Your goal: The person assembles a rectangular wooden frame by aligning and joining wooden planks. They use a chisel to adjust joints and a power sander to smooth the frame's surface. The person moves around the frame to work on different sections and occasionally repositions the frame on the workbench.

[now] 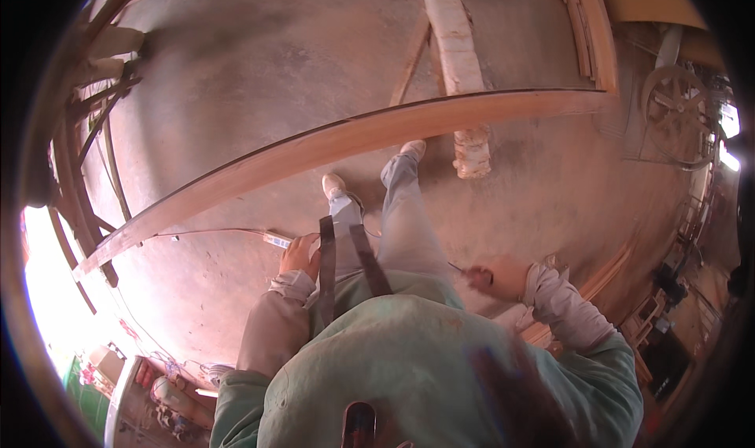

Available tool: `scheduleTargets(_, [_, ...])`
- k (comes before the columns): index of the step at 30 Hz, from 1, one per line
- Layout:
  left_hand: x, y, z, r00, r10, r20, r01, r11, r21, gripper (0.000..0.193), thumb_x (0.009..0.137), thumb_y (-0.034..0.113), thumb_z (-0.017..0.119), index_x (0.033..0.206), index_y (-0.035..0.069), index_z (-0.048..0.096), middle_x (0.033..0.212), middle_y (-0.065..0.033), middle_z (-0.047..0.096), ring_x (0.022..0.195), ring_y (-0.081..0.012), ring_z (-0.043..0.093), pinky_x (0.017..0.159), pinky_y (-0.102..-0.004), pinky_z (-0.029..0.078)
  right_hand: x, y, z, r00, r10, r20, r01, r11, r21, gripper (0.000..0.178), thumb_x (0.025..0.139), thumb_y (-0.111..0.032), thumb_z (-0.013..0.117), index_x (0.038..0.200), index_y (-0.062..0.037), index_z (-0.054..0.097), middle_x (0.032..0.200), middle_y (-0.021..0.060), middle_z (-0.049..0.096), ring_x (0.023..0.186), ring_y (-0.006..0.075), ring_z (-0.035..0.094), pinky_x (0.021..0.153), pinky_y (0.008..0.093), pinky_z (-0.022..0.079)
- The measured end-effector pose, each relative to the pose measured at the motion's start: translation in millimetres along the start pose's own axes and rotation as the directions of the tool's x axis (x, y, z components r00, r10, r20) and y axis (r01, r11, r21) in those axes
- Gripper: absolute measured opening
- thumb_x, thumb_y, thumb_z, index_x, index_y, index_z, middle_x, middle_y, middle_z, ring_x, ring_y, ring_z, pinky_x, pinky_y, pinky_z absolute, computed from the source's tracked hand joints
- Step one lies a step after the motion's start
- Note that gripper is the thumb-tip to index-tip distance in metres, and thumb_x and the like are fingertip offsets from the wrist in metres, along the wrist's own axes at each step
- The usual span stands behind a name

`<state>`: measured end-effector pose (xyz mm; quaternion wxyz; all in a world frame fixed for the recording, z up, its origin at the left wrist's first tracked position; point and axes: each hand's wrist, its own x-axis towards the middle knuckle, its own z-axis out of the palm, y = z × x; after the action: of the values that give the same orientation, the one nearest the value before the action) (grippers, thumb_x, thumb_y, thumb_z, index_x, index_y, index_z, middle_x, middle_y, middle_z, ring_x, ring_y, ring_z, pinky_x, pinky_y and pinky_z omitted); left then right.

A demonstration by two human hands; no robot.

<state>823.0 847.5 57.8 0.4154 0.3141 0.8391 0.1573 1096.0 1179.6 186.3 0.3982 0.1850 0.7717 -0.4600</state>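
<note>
We see the left hand (300, 258) bent against a small white object (277, 240); whether it grips it, we cannot tell. The blurred right hand (497, 280) is curled around a thin dark stick (454, 267). Beyond both hands stretches a long wooden beam (346, 140).

Concrete floor (543, 189) spreads through the middle. Near one o'clock, a whitish, rough-coated beam (454, 35). At two, a large spoked wheel (678, 106) below a yellow panel (657, 4). Toward four, a dark flat panel (667, 361) among clutter. At eight, a green sheet (85, 397).
</note>
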Motion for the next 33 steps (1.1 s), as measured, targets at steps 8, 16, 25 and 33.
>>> scheduleTargets(8, [-25,-60,-68,0.788,-0.226,-0.573,-0.189,0.797,-0.574,0.029,0.086,0.006,0.063,0.115,0.006,0.059,0.102,-0.0110,0.064,0.093,-0.0224,0.063,0.084,-0.0349,0.049,32,-80,-10,0.768,0.157,-0.621,0.095,0.931,0.352,0.017,0.091,-0.021,0.061,0.094,-0.0047,0.058,0.072,0.0046,0.056,0.066,0.0152,0.056,0.062,0.0309,0.047])
scheduleTargets(16, [-20,129,-74,0.838,0.302,-0.455,-0.492,0.780,-0.388,0.091,0.069,0.020,0.078,0.143,0.003,0.029,0.136,-0.0226,0.044,0.128,-0.0416,0.038,0.105,-0.0431,0.037,129,-236,6,0.569,-0.082,-0.819,0.682,0.603,0.414,0.021,0.089,-0.011,0.065,0.101,-0.0056,0.049,0.089,-0.0005,0.049,0.078,0.0068,0.045,0.070,0.0218,0.041])
scheduleTargets(25, [-22,106,-102,0.984,0.139,0.107,-0.070,0.869,-0.490,0.055,0.083,0.029,0.068,0.129,0.004,0.050,0.097,-0.0148,0.069,0.089,-0.0230,0.068,0.081,-0.0336,0.052,67,-116,-115,0.867,-0.118,-0.484,0.497,0.267,0.826,0.029,0.092,-0.023,0.060,0.112,-0.0023,0.057,0.105,0.0067,0.063,0.096,0.0175,0.060,0.082,0.0312,0.051])
scheduleTargets(33, [-22,103,-85,0.915,0.309,0.260,-0.280,0.949,-0.144,0.036,0.075,0.039,0.071,0.096,0.009,0.066,0.086,-0.0157,0.067,0.081,-0.0325,0.065,0.073,-0.0400,0.051,35,0,-162,0.790,0.089,-0.606,0.584,0.191,0.789,0.028,0.096,-0.030,0.053,0.093,-0.0042,0.061,0.093,0.0107,0.065,0.084,0.0212,0.062,0.079,0.0352,0.051])
